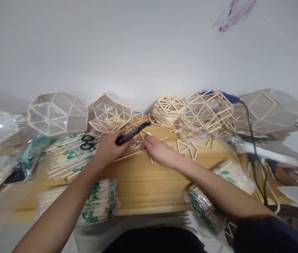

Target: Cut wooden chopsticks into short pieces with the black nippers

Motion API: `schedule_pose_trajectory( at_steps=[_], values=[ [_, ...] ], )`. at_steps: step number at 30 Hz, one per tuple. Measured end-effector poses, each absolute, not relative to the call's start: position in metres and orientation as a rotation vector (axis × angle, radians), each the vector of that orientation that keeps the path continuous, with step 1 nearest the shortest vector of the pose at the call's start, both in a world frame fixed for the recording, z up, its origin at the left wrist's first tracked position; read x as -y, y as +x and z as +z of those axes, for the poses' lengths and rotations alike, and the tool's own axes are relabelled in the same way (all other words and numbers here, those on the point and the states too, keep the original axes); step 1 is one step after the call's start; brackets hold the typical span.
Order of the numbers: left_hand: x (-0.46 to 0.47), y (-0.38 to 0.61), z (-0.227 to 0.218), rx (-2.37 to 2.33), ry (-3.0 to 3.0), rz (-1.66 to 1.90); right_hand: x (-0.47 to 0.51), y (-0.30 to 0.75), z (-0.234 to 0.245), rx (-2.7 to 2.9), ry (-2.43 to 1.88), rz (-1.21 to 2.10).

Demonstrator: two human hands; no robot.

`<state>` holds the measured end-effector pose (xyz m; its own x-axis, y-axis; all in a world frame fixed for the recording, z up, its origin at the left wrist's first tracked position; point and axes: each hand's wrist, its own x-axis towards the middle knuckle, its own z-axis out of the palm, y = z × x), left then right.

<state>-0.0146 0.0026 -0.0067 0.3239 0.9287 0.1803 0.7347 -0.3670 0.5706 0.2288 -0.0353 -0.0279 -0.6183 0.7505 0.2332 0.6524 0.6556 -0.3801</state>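
My left hand (pixel 111 146) is closed around a black hand tool (pixel 133 133), long and narrow, its far end pointing up and right; its exact kind is unclear. To the right, my right hand (pixel 156 149) has its fingers pinched together low over the table, and whatever is in them is hidden. Thin wooden sticks (pixel 127 154) lie on the table between and under both hands. Just right of my right hand are flat stick frames (pixel 188 148) joined into triangles. Black-handled scissors (pixel 88 142) rest left of my left hand on packed chopsticks (pixel 67 154).
Stick-built polyhedron frames (pixel 57 114) line the wall, including a stack of smaller ones (pixel 168 109). A blue corded tool (pixel 228 97) lies atop a frame at right. Its cable runs near a white power strip (pixel 267 154). Bagged chopstick bundles (pixel 98 200) sit along the front edge.
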Motion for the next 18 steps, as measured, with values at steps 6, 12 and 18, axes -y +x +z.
schedule_pose_trajectory(
  at_steps=[6, 12, 18],
  values=[
    [-0.002, -0.014, -0.003, -1.449, 2.183, 0.703, 0.018, 0.267, -0.014, 2.132, -1.214, 0.506],
    [-0.002, -0.015, -0.008, -1.438, 2.032, 0.836, 0.014, 0.271, -0.012, 1.951, -1.315, 0.532],
    [-0.003, -0.014, -0.010, -1.402, 1.878, 0.973, 0.019, 0.263, -0.009, 1.979, -1.413, 0.404]
  ],
)
